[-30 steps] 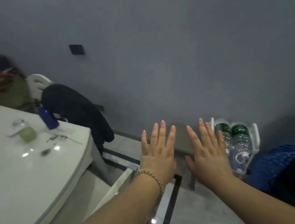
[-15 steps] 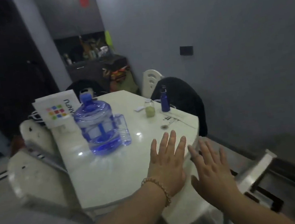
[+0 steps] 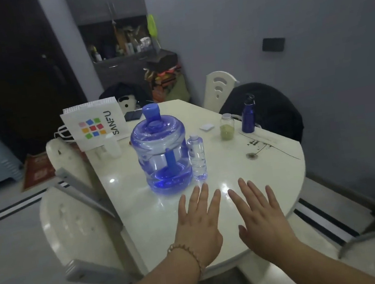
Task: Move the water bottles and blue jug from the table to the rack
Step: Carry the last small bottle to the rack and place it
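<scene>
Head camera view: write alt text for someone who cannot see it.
A left hand and a right hand, fingers straight, extend over a white table toward a translucent blue plastic water jug with a small clear plastic bottle beside it.

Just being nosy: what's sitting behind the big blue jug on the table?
A white paper bag stands behind the jug, to its left, and a dark flat thing lies near the far edge. The jug's body hides the tabletop directly behind it.
</scene>
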The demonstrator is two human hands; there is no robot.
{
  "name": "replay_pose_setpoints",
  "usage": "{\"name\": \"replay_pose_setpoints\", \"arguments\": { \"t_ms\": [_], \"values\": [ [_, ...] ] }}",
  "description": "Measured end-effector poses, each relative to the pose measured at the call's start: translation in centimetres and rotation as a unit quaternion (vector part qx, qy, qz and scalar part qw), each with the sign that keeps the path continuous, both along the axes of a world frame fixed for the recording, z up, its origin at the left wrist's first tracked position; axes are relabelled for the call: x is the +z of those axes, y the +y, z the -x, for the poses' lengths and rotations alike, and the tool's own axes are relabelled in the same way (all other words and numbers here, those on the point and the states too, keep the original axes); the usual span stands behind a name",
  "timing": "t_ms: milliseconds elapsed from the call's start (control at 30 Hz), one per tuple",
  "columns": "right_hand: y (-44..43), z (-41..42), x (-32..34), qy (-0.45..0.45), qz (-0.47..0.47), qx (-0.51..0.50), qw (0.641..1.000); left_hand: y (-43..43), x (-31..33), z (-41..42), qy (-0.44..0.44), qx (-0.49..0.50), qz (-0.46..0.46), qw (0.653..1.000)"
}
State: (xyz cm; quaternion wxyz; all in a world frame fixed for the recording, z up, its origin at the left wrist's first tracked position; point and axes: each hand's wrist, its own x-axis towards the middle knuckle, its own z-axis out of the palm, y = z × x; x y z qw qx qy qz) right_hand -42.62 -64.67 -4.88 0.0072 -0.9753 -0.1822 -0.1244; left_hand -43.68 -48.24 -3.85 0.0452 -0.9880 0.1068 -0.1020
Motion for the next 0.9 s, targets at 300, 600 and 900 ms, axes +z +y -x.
{"name": "replay_pose_setpoints", "arguments": {
  "t_ms": [300, 600, 900],
  "values": [
    [6.5, -17.4, -0.9, 0.013, -0.005, 0.036, 0.999, 5.1, -0.1, -13.2, 0.001, 0.017, -0.027, 0.999],
    [10.7, -26.6, -0.8, 0.0, -0.022, 0.015, 1.0, 9.6, 2.5, -22.9, -0.095, -0.055, -0.097, 0.989],
    [14.6, -30.9, -2.1, 0.002, 0.054, -0.09, 0.995, 14.7, 0.1, -27.4, -0.152, -0.204, -0.076, 0.964]
  ]
}}
